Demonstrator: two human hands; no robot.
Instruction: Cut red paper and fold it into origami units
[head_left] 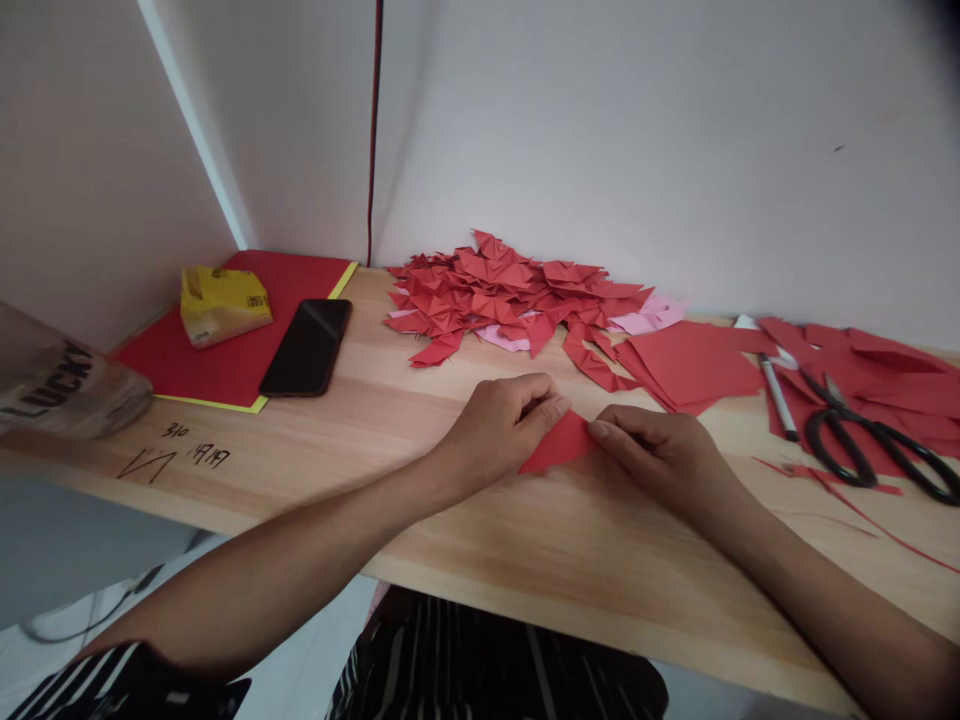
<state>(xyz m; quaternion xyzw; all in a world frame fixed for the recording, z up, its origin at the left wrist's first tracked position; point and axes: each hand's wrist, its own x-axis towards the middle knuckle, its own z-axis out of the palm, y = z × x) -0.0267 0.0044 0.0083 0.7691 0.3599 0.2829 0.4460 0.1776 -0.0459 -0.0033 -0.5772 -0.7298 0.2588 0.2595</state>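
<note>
A small folded piece of red paper (559, 443) lies on the wooden table (480, 520) between my hands. My left hand (502, 418) pinches its upper left edge with fingers pressed together. My right hand (656, 445) pinches its right corner, fingers curled. Behind them sits a heap of folded red paper shapes (510, 295) with some pink ones mixed in.
A stack of flat red paper sheets (694, 365) lies right of the heap, with a pen (778, 397), black scissors (874, 445) and red offcuts. At the left are a black phone (307, 346), a yellow packet (223, 303) on a red sheet, and a clear plastic bag (60, 385).
</note>
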